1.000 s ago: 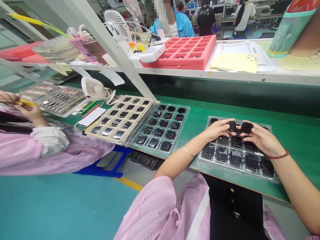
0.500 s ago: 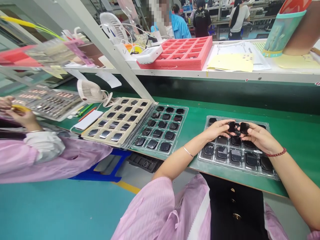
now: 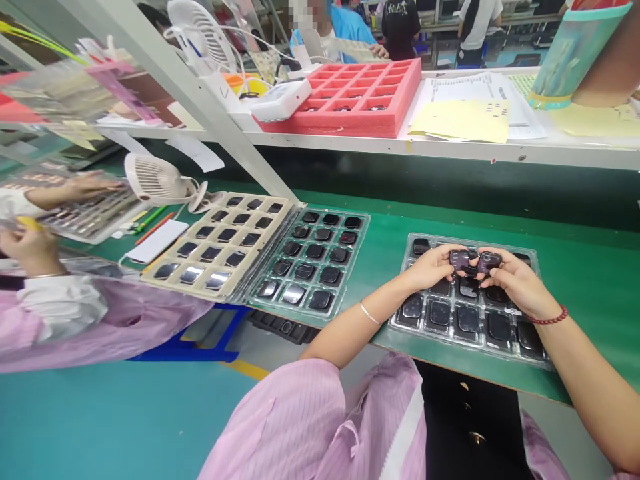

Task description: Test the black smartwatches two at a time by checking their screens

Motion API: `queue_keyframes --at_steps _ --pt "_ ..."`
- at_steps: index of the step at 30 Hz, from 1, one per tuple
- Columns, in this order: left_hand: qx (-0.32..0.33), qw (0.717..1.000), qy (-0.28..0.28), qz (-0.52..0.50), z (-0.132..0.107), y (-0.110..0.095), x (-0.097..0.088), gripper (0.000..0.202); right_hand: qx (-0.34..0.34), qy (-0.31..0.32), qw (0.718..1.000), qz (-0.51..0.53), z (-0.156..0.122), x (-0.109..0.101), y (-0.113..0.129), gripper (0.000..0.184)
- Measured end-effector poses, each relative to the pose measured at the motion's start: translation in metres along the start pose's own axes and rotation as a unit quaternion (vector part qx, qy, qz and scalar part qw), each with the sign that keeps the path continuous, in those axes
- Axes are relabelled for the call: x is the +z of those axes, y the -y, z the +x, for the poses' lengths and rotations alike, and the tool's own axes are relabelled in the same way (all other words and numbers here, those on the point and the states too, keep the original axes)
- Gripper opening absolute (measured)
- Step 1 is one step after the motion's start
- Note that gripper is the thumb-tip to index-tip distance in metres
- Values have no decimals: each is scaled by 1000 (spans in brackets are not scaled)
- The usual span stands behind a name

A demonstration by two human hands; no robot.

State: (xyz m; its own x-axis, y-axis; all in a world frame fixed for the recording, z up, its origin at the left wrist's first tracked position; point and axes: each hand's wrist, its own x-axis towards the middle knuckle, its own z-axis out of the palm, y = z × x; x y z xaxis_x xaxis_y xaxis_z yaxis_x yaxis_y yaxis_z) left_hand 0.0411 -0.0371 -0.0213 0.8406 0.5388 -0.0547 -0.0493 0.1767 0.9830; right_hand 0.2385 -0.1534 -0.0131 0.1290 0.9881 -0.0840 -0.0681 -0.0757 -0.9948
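A clear plastic tray (image 3: 530,355) of several black square watch-like parts lies on the green bench in front of me. Over its far rows, my left hand (image 3: 433,265) pinches one small dark part (image 3: 459,259) between thumb and fingers. My right hand (image 3: 510,280) grips a second dark part (image 3: 489,262) close beside it. The two parts almost touch, their glossy faces turned up. Both hands hover just above the tray.
To the left lie a second clear tray (image 3: 361,248) of black parts and a beige tray (image 3: 235,283) of them. A co-worker in a pink sleeve (image 3: 90,320) works at far left. A white fan (image 3: 155,179), a red foam tray (image 3: 380,120) and papers (image 3: 465,120) sit behind.
My hands have lowered the two parts slightly toward the tray and brought them closer together. The view has tilted down a little. The co-worker's hands have moved.
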Motion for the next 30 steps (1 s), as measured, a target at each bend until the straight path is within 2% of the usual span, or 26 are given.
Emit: queue_keyframes --at_steps 4,10,14,19,24,30 --pt "-6 1000 -3 12 -3 -3 1 58 5 -3 1000 1 0 3 2 40" --pt "3 998 -11 58 -6 -5 1 35 1 -10 1000 -17 -3 2 2 27" --pt "11 998 -23 63 -7 -3 1 35 -6 -18 999 -37 -4 1 1 26" --pt "35 998 -29 38 -7 1 4 43 -12 -17 998 -59 -3 3 3 34" --pt "24 998 -49 37 -7 0 5 30 -17 -27 997 -76 -3 7 5 32" --pt "28 997 -56 47 -6 2 3 29 -20 -25 996 -88 -4 7 5 35"
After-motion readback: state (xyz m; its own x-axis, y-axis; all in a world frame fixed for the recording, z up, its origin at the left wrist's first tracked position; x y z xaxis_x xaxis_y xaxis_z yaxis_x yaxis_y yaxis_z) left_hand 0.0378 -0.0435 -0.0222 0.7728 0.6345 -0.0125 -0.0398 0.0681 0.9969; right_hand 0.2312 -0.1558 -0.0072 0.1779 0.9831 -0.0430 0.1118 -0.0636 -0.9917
